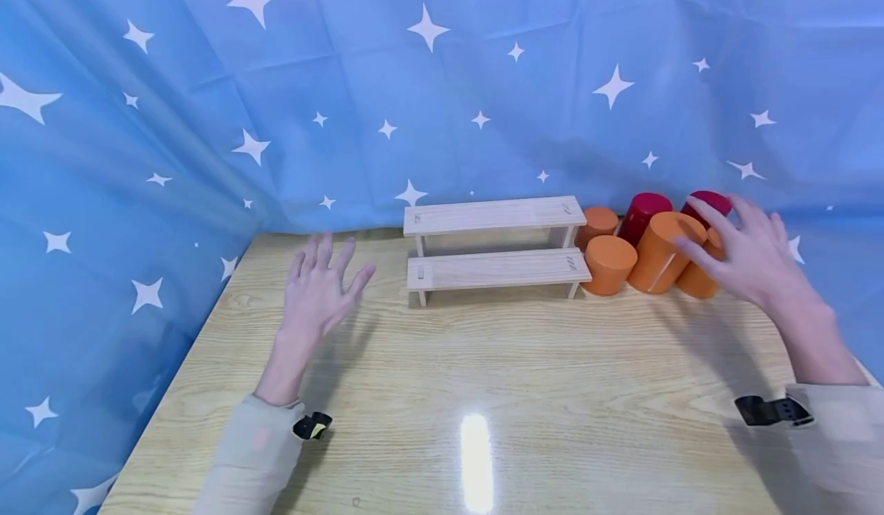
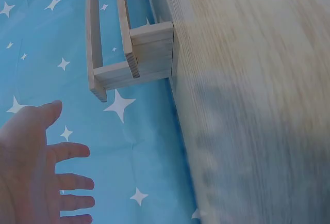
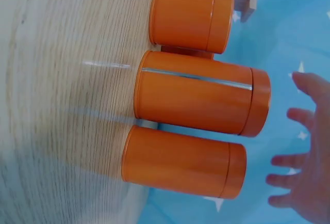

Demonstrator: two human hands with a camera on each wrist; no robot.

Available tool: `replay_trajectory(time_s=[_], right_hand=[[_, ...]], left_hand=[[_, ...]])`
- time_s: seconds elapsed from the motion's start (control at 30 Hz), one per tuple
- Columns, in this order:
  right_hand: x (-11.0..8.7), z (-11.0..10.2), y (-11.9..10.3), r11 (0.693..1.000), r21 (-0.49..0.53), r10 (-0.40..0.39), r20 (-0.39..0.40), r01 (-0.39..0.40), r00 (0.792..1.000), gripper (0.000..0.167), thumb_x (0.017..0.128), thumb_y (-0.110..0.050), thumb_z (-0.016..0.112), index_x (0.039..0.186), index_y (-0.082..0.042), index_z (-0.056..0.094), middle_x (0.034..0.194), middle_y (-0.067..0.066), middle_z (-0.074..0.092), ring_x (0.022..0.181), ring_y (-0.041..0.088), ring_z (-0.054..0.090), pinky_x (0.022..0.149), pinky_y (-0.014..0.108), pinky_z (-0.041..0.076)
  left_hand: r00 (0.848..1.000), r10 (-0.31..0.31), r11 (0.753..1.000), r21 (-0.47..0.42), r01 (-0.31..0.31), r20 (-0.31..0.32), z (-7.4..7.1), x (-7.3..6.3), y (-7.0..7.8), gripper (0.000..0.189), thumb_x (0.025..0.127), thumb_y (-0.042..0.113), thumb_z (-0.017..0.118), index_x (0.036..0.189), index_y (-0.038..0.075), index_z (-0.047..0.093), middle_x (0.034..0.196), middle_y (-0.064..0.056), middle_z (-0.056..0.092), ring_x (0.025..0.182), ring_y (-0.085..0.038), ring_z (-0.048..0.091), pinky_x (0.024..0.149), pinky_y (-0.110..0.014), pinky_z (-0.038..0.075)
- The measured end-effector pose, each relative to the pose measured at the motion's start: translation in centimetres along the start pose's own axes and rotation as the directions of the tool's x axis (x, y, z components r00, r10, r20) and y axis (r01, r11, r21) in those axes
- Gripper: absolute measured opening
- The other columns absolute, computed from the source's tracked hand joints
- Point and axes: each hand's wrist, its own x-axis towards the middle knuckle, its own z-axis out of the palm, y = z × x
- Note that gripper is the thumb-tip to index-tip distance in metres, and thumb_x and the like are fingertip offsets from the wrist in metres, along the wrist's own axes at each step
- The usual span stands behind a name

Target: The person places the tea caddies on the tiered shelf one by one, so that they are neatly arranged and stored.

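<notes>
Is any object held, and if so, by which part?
Nothing is held; the left hand and right hand are open, the latter near the largest orange canister.

Head view looks down, sideways wrist views closer, apparently sharing the shelf [image 1: 493, 269].

Left sleeve [image 1: 249, 461]: long, pale grey-white fabric, soft creases, faint pinkish spot [image 1: 260, 440] toward wrist end. Right sleeve [image 1: 839, 438]: same pale grey-white fabric, also ending short of wrist. Narrow black strap [image 1: 302, 427] by left sleeve's edge, small yellow patch [image 1: 318, 429] on it. Longer visible black band [image 1: 773, 411] by right sleeve's edge, small holes along it. Left hand [image 1: 319, 288], right hand [image 1: 751, 254]: both bare.
</notes>
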Motion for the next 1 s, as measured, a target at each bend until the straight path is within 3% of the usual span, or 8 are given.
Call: replay_trajectory(time_s=[0.2,0.33,0.47,0.7,0.87,1.0], right_hand=[[-0.4,-0.3,0.6,0.999,0.051,0.01,-0.013,-0.009,1.0,0.071,0.1,-0.039,0.059,0.159,-0.011,0.03,0.156,0.038,0.015,0.144,0.058,0.01,0.117,0.07,-0.008],[-0.6,-0.4,0.9,0.993,0.104,0.059,0.002,-0.059,0.998,0.071,0.101,-0.039,0.057,0.16,-0.012,0.027,0.159,0.036,0.01,0.141,0.063,0.007,0.111,0.079,-0.001],[-0.8,-0.5,1.2,0.984,0.142,0.107,0.024,-0.109,0.994,0.072,0.102,-0.04,0.055,0.162,-0.016,0.022,0.161,0.033,0.005,0.142,0.063,0.005,0.104,0.086,0.006],[-1.1,-0.5,2.2,0.974,0.17,0.143,0.048,-0.149,0.989,0.077,0.103,-0.037,0.055,0.163,-0.015,0.013,0.16,0.036,0.005,0.136,0.062,0.016,0.094,0.087,0.019],[-1.2,-0.4,2.9,0.964,0.188,0.18,0.064,-0.189,0.982,0.08,0.103,-0.039,0.053,0.163,-0.013,0.008,0.159,0.038,0.002,0.127,0.066,0.024,0.096,0.086,0.019],[-1.2,0.0,3.5,0.959,0.201,0.189,0.057,-0.197,0.98,0.082,0.103,-0.039,0.054,0.163,-0.01,0.006,0.158,0.039,0.003,0.138,0.063,0.012,0.101,0.086,0.014]], left_hand=[[0.999,0.005,0.998,-0.066,-0.007,-0.041,0.6,0.1,0.8,0.075,0.103,0.064,0.032,0.154,0.01,0.042,0.157,-0.027,0.031,0.145,-0.047,0.028,0.119,-0.063,0.023],[0.999,0.002,0.993,-0.115,-0.008,-0.053,0.8,0.3,1.4,0.074,0.104,0.063,0.033,0.152,0.007,0.043,0.151,-0.029,0.041,0.139,-0.048,0.038,0.116,-0.063,0.029],[0.999,-0.003,0.986,-0.165,-0.003,-0.038,1.2,0.5,2.0,0.075,0.104,0.062,0.031,0.153,0.006,0.041,0.147,-0.028,0.045,0.136,-0.047,0.042,0.115,-0.062,0.031],[1.0,-0.02,0.968,-0.25,0.02,0.004,1.9,0.9,2.6,0.078,0.104,0.065,0.03,0.155,0.006,0.038,0.149,-0.028,0.044,0.134,-0.048,0.044,0.114,-0.063,0.033],[1.0,-0.016,0.945,-0.325,0.021,0.019,2.3,1.1,2.9,0.078,0.104,0.064,0.032,0.155,0.005,0.037,0.149,-0.029,0.043,0.134,-0.049,0.043,0.111,-0.066,0.035],[0.999,-0.018,0.921,-0.388,0.029,0.033,2.7,1.4,3.3,0.078,0.103,0.064,0.033,0.154,0.006,0.038,0.147,-0.028,0.046,0.131,-0.046,0.047,0.107,-0.065,0.04]])
